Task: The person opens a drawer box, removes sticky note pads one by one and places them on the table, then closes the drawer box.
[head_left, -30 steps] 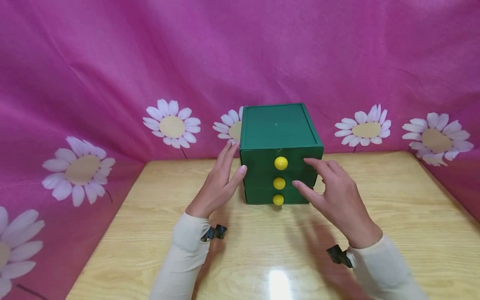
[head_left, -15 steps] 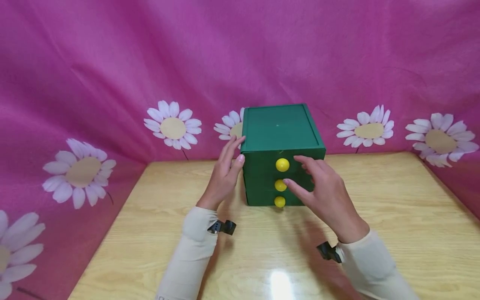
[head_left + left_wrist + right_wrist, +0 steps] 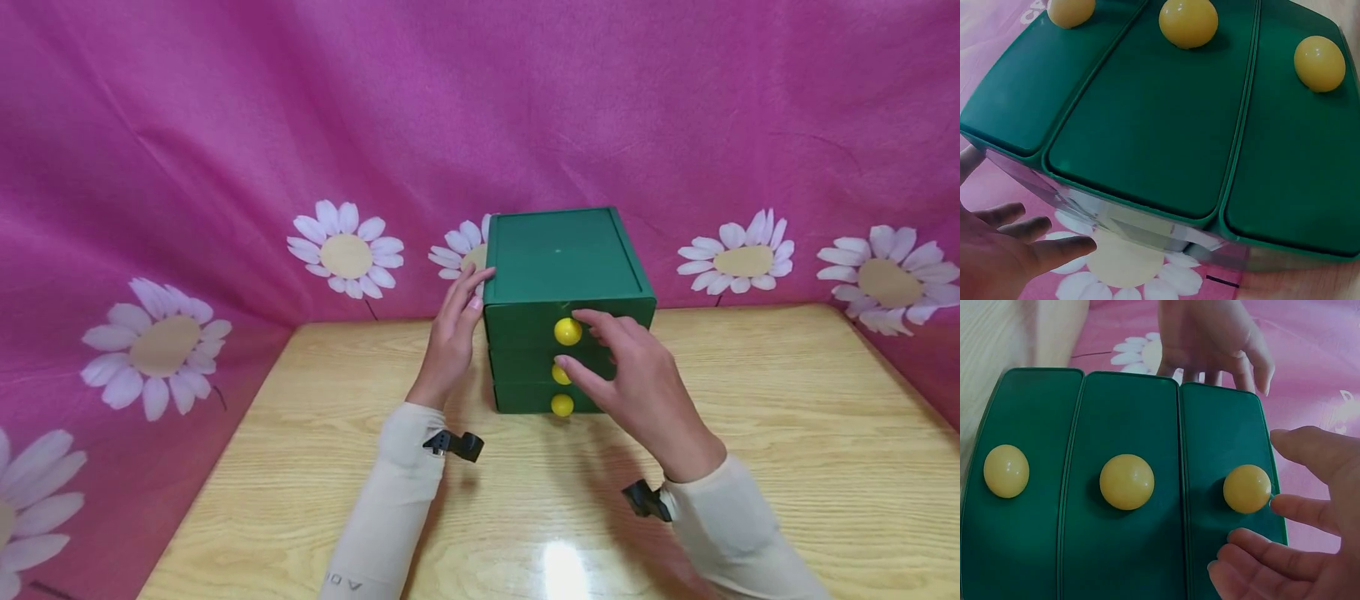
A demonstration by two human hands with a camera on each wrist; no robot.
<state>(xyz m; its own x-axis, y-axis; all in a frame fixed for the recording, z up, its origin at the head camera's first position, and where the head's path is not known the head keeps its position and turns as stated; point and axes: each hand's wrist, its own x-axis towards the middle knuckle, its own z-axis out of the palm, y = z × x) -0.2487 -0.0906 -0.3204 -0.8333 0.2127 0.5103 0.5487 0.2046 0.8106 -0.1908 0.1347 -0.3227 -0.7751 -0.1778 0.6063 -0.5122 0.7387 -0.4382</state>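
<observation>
A small green three-drawer cabinet (image 3: 562, 250) stands on the table with its front towards me. Each drawer has a round yellow knob: top (image 3: 567, 332), middle (image 3: 1189, 22) and bottom (image 3: 562, 405). All the drawers look closed. My right hand (image 3: 648, 387) is held at the front with fingers spread. Its fingertips are right by the top knob, and its thumb partly covers the middle one in the head view. At the cabinet's left side is my left hand (image 3: 447, 346), its fingers extended along the upper left edge.
Under the cabinet is a light wood table (image 3: 322, 475). Behind and along both sides hangs a pink cloth (image 3: 480, 100) printed with white daisies. Each wrist carries a small black camera, such as the left one (image 3: 468, 447).
My right hand has moved left across the cabinet front, up to the top knob. My left hand has moved forward and slightly right along the left side, its fingertips now at the top edge.
</observation>
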